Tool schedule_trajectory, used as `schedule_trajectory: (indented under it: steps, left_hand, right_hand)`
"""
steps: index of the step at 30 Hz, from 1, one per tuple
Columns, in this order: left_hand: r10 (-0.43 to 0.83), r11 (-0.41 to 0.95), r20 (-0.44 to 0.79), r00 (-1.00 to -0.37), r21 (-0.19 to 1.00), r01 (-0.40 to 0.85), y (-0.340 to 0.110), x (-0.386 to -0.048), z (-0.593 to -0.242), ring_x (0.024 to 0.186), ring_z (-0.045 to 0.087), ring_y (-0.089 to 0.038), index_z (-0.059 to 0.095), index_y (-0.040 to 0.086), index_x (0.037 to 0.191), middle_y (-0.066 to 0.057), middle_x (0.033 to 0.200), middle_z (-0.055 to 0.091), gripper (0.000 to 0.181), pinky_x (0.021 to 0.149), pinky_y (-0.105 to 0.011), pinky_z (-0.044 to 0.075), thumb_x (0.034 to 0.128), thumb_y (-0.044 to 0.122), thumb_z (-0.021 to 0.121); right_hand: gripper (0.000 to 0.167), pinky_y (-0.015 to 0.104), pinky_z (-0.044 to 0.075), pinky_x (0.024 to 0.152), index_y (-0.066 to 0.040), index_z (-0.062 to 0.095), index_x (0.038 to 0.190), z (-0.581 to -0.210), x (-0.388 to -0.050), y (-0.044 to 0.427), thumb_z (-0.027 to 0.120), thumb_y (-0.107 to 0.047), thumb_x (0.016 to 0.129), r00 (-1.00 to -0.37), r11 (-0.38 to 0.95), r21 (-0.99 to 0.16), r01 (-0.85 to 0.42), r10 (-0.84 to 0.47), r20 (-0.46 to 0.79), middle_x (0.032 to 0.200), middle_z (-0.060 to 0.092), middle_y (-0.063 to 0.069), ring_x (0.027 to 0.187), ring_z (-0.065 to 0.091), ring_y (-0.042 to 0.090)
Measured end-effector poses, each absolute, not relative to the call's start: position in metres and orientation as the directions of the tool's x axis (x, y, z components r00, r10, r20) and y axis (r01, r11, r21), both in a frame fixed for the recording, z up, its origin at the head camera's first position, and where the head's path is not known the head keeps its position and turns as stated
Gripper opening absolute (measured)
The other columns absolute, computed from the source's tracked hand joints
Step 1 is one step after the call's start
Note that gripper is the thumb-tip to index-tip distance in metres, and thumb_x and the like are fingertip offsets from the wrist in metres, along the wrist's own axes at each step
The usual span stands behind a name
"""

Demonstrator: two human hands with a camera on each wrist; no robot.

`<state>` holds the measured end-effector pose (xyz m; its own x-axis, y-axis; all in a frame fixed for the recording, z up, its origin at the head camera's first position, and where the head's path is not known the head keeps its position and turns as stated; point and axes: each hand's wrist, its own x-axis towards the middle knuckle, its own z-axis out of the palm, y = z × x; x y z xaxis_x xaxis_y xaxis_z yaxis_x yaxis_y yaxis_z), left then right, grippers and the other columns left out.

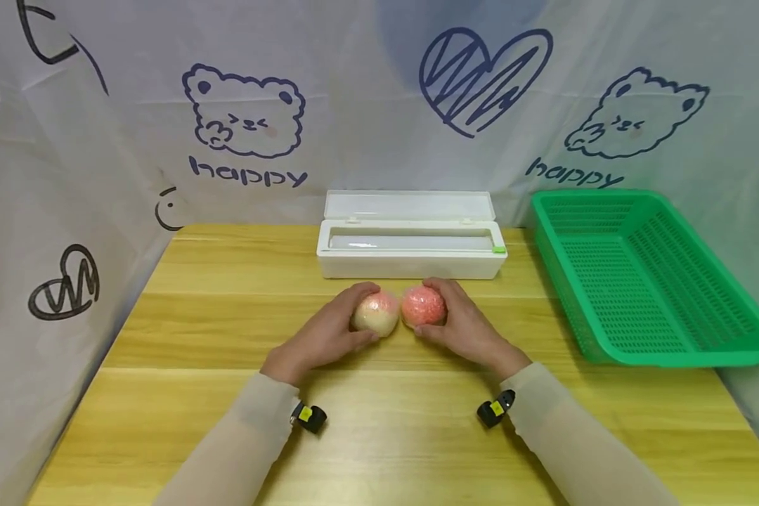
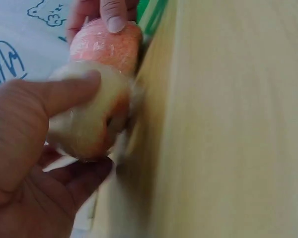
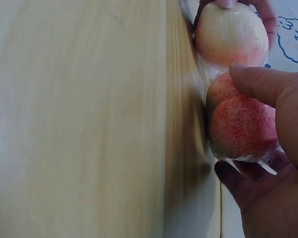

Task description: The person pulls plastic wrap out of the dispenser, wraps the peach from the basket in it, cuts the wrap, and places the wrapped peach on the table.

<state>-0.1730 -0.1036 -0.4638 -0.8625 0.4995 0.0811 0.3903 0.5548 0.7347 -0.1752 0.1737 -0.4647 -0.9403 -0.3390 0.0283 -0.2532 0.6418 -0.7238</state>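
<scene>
Two peaches in clear plastic wrap are held side by side over the wooden table (image 1: 379, 414). My left hand (image 1: 332, 330) grips the pale yellow and pink peach (image 1: 377, 314), thumb on the near side and fingers round the far side. The redder peach (image 1: 424, 306) is in the grip of my right hand (image 1: 464, 327). In the left wrist view the pale peach (image 2: 92, 111) fills the grasp, with the redder one (image 2: 107, 47) just beyond. The right wrist view shows the redder peach (image 3: 243, 124) between thumb and fingers, its cleft visible. Film seems to bridge the two fruits.
Behind the hands stands a white cling-film box (image 1: 411, 266), its lid (image 1: 411, 206) raised and a small green piece (image 1: 498, 249) at its right end. A green plastic basket (image 1: 639, 295) occupies the right side. White cloth with drawings hangs behind and at the left.
</scene>
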Motion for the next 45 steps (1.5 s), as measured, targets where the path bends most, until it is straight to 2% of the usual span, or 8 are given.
schedule_trajectory:
  steps: [5, 10, 17, 20, 27, 34, 39, 45]
  left_hand:
    - [0.438, 0.643, 0.092, -0.894, 0.663, 0.383, -0.095, -0.173, -0.468, 0.139, 0.053, -0.036, 0.035, 0.010, 0.158, -0.020, 0.153, 0.043, 0.085, 0.119, -0.051, 0.043, 0.0905, 0.021, 0.086]
    - [0.387, 0.697, 0.077, -0.919, 0.628, 0.346, -0.092, -0.173, -0.468, 0.130, 0.058, -0.037, 0.039, 0.009, 0.154, -0.021, 0.145, 0.047, 0.085, 0.114, -0.051, 0.047, 0.0872, 0.027, 0.089]
    - [0.471, 0.654, -0.042, -0.881, 0.687, 0.317, -0.101, -0.183, -0.451, 0.122, 0.062, -0.023, 0.052, 0.013, 0.148, -0.006, 0.137, 0.063, 0.072, 0.110, -0.045, 0.050, 0.0888, 0.036, 0.087]
    - [0.492, 0.638, -0.083, -0.867, 0.711, 0.294, -0.102, -0.186, -0.446, 0.121, 0.062, -0.020, 0.055, 0.014, 0.147, -0.002, 0.136, 0.065, 0.068, 0.111, -0.044, 0.050, 0.0899, 0.036, 0.086]
    - [0.489, 0.660, -0.092, -0.867, 0.689, 0.299, -0.101, -0.182, -0.445, 0.137, 0.055, -0.029, 0.044, 0.009, 0.157, -0.014, 0.152, 0.055, 0.084, 0.119, -0.048, 0.043, 0.0877, 0.030, 0.088]
    - [0.505, 0.654, -0.061, -0.861, 0.678, 0.336, -0.098, -0.178, -0.449, 0.137, 0.054, -0.031, 0.038, 0.007, 0.159, -0.018, 0.153, 0.050, 0.092, 0.118, -0.050, 0.044, 0.0854, 0.030, 0.090]
    - [0.512, 0.661, -0.061, -0.857, 0.665, 0.348, -0.098, -0.176, -0.449, 0.138, 0.053, -0.033, 0.036, 0.009, 0.160, -0.020, 0.153, 0.048, 0.101, 0.119, -0.051, 0.043, 0.0803, 0.030, 0.095]
    - [0.517, 0.668, -0.072, -0.853, 0.657, 0.349, -0.098, -0.173, -0.449, 0.139, 0.052, -0.036, 0.034, 0.011, 0.162, -0.022, 0.154, 0.044, 0.103, 0.118, -0.052, 0.043, 0.0800, 0.030, 0.095]
  right_hand:
    - [0.082, 0.054, 0.046, 0.114, -0.011, 0.042, 0.153, -0.465, -0.176, 0.174, 0.089, -0.025, 0.087, -0.942, 0.640, -0.728, -0.246, -0.334, 0.024, 0.151, 0.048, 0.014, 0.134, 0.055, 0.033]
    - [0.082, 0.053, 0.048, 0.113, -0.012, 0.041, 0.153, -0.465, -0.177, 0.173, 0.089, -0.026, 0.087, -0.940, 0.647, -0.722, -0.246, -0.340, 0.015, 0.151, 0.047, 0.014, 0.133, 0.055, 0.032]
    - [0.085, 0.054, 0.047, 0.113, -0.011, 0.040, 0.155, -0.465, -0.177, 0.172, 0.089, -0.025, 0.087, -0.939, 0.651, -0.717, -0.250, -0.344, 0.015, 0.151, 0.046, 0.014, 0.133, 0.055, 0.033]
    - [0.084, 0.055, 0.047, 0.114, -0.011, 0.040, 0.155, -0.466, -0.176, 0.172, 0.088, -0.025, 0.088, -0.939, 0.652, -0.714, -0.253, -0.343, 0.019, 0.152, 0.046, 0.014, 0.134, 0.055, 0.033]
    - [0.092, 0.055, 0.046, 0.115, -0.011, 0.037, 0.158, -0.466, -0.175, 0.172, 0.091, -0.023, 0.084, -0.935, 0.657, -0.707, -0.260, -0.355, 0.014, 0.156, 0.042, 0.015, 0.137, 0.053, 0.034]
    - [0.095, 0.056, 0.045, 0.116, -0.012, 0.034, 0.160, -0.464, -0.174, 0.175, 0.090, -0.025, 0.085, -0.929, 0.662, -0.700, -0.268, -0.371, 0.005, 0.158, 0.039, 0.015, 0.138, 0.052, 0.034]
    - [0.098, 0.055, 0.044, 0.116, -0.013, 0.032, 0.161, -0.460, -0.172, 0.176, 0.091, -0.028, 0.085, -0.930, 0.661, -0.703, -0.263, -0.368, 0.001, 0.159, 0.038, 0.015, 0.137, 0.053, 0.034]
    - [0.102, 0.056, 0.042, 0.118, -0.011, 0.028, 0.163, -0.459, -0.169, 0.178, 0.090, -0.031, 0.085, -0.933, 0.656, -0.713, -0.248, -0.360, -0.006, 0.161, 0.035, 0.017, 0.140, 0.050, 0.036]
